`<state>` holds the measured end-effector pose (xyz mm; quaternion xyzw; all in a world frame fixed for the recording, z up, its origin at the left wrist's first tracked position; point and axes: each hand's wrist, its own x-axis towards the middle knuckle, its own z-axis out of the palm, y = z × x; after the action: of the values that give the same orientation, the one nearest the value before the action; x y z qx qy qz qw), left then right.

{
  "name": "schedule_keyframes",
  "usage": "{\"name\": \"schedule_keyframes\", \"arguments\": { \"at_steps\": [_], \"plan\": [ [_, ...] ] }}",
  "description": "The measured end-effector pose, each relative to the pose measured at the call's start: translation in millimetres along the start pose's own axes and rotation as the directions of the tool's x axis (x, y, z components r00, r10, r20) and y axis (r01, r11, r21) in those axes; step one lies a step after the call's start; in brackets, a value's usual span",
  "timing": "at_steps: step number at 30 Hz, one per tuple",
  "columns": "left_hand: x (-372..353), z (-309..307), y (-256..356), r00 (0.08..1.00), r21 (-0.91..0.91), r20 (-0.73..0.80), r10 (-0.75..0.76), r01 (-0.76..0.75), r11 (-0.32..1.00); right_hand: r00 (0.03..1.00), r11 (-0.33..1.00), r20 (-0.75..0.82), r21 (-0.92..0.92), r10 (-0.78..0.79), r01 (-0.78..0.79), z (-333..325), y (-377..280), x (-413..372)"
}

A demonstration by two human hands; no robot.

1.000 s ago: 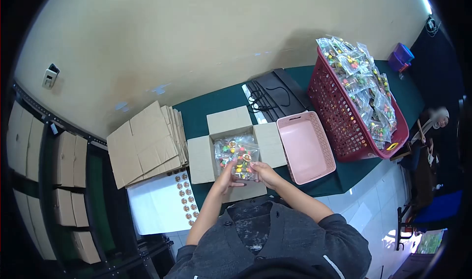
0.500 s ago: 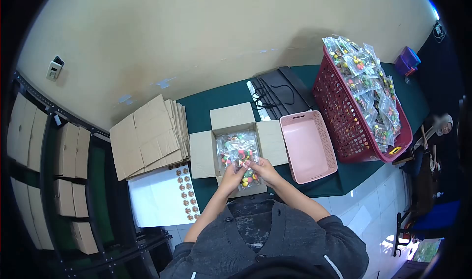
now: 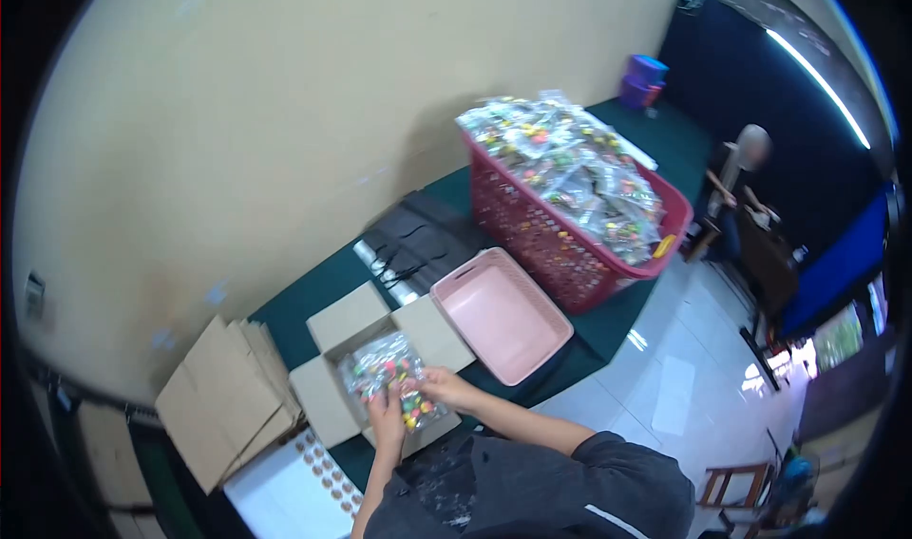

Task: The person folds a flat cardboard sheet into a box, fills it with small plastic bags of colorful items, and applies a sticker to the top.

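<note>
Both hands work over the open cardboard box [image 3: 328,401] at the near end of the table [image 3: 309,300]. The left hand [image 3: 387,417] and right hand [image 3: 440,385] each have a grip clamped on the near edge of a clear packet of coloured sweets [image 3: 380,370], which lies inside the box. Judgement: the packet is best laid flat and square to the box walls, held by its edges only, so the sweets are not crushed. A pink basket [image 3: 499,316] stands just right of the box. A red basket [image 3: 560,245], heaped with packets, sits farther right.
</note>
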<state>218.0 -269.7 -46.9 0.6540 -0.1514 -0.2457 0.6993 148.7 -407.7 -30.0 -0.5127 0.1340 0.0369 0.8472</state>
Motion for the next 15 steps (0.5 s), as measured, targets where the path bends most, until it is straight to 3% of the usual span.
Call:
{"name": "schedule_keyframes", "arguments": {
  "at_steps": [2, 4, 5, 7, 9, 10, 11, 12, 13, 15],
  "plan": [
    [0, -2, -10, 1.0, -0.051, -0.007, -0.002, 0.002, 0.999, 1.0, 0.998, 0.032, -0.068, 0.0, 0.002, -7, 8, -2],
    [-7, 6, 4, 0.998, -0.072, -0.045, -0.051, 0.048, 0.996, 1.0, 1.0, 0.021, 0.008, -0.016, 0.016, -16, 31, 4],
    [-10, 2, 8, 0.998, 0.077, -0.03, -0.05, 0.052, 0.996, 1.0, 0.996, 0.007, 0.086, 0.03, -0.031, -22, 43, 7],
    [-2, -16, -40, 0.992, -0.077, -0.092, -0.088, 0.081, 0.994, 0.996, 0.977, -0.091, 0.212, 0.007, 0.013, 3, 31, -1],
    [-7, -14, -9, 0.986, -0.171, -0.14, -0.095, 0.07, 0.983, 0.985, 0.932, -0.169, 0.354, -0.023, 0.083, 33, 14, -10],
    [-6, -17, -2, 0.999, -0.067, -0.043, -0.012, 0.009, 0.998, 0.986, 0.932, -0.168, 0.356, -0.011, 0.072, 32, 20, -5],
    [-6, -20, 4, 0.996, 0.029, 0.065, 0.06, -0.062, 0.998, 0.993, 0.976, -0.116, 0.216, 0.005, 0.021, 29, 28, 1],
    [-8, -21, 14, 0.997, 0.029, 0.064, 0.052, -0.054, 0.998, 0.997, 0.997, -0.067, 0.07, 0.025, -0.02, 32, 24, 3],
    [-10, -24, 23, 0.999, 0.023, 0.026, 0.046, -0.046, 0.999, 0.996, 0.999, -0.085, 0.037, 0.041, -0.038, 37, 19, 2],
    [-10, -37, 20, 0.996, 0.01, -0.021, 0.084, -0.084, 0.996, 0.999, 0.996, -0.037, 0.087, -0.02, 0.023, 45, 32, 17]
  ]
}}
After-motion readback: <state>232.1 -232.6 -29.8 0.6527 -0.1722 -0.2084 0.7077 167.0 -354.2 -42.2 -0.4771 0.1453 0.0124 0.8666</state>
